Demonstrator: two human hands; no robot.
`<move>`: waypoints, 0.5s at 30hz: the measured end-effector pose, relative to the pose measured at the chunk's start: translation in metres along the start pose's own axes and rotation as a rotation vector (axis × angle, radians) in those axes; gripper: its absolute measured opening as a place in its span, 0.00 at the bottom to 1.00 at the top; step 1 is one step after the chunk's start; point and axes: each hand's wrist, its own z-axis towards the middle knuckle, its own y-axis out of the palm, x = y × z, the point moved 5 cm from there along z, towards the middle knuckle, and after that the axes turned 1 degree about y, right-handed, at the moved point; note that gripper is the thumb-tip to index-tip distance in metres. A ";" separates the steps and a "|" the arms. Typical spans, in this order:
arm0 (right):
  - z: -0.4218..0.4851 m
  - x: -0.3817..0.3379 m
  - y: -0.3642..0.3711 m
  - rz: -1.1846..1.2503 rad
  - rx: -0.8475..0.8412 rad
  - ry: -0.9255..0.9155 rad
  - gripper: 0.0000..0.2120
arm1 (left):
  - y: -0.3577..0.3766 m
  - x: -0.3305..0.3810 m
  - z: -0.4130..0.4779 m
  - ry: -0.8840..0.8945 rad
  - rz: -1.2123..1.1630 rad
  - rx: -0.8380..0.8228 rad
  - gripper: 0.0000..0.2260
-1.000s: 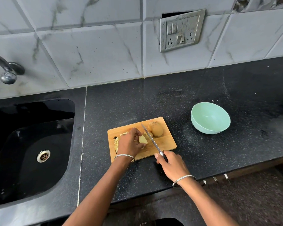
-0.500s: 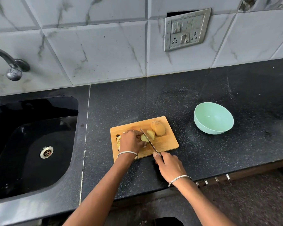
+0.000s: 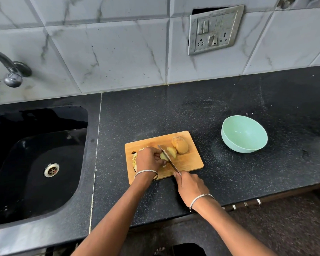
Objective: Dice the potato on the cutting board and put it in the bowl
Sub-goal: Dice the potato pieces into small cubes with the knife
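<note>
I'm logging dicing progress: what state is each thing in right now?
left hand: holds the potato piece down.
right hand: grips the knife handle.
knife: blade down in the potato piece.
potato piece: partly sliced, on the cutting board.
potato half: uncut, beside it.
diced pieces: heaped at the cutting board's left end.
bowl: upright, empty.
tap: not running.

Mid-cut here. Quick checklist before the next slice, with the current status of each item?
1. Left hand holds the potato piece on the cutting board: ok.
2. Right hand grips the knife handle: ok.
3. Left fingertips clear of the blade: cannot tell, they sit very close.
4. Board lies fully on the counter: ok.
5. Bowl upright, empty, right of the board: ok.
6. All potato diced: not ok, the potato half is uncut.
</note>
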 end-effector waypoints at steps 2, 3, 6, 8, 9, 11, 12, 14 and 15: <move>0.002 -0.003 0.000 -0.051 0.017 0.016 0.24 | 0.001 -0.001 0.000 -0.009 -0.016 0.000 0.16; 0.002 -0.005 0.001 -0.069 0.021 0.024 0.24 | 0.001 -0.001 0.000 -0.012 -0.018 0.001 0.16; 0.002 -0.006 0.000 -0.097 0.027 0.032 0.25 | 0.002 0.000 0.001 -0.011 -0.010 -0.001 0.16; 0.000 -0.004 0.000 -0.088 0.027 0.032 0.25 | 0.001 0.001 0.001 -0.006 -0.011 -0.006 0.15; -0.002 -0.003 0.000 -0.085 0.026 0.031 0.25 | 0.002 0.001 0.001 -0.006 -0.013 -0.006 0.15; -0.009 0.003 -0.001 -0.085 0.032 0.029 0.25 | 0.002 -0.001 0.001 -0.012 -0.030 -0.013 0.15; -0.012 0.006 -0.001 -0.084 0.035 0.026 0.25 | 0.002 -0.001 0.001 -0.012 -0.034 -0.013 0.14; -0.020 0.012 -0.001 -0.083 0.032 0.028 0.25 | 0.004 -0.002 0.000 -0.012 -0.045 -0.012 0.14; -0.024 0.014 -0.001 -0.083 0.029 0.029 0.25 | 0.004 -0.002 -0.001 -0.016 -0.053 -0.011 0.14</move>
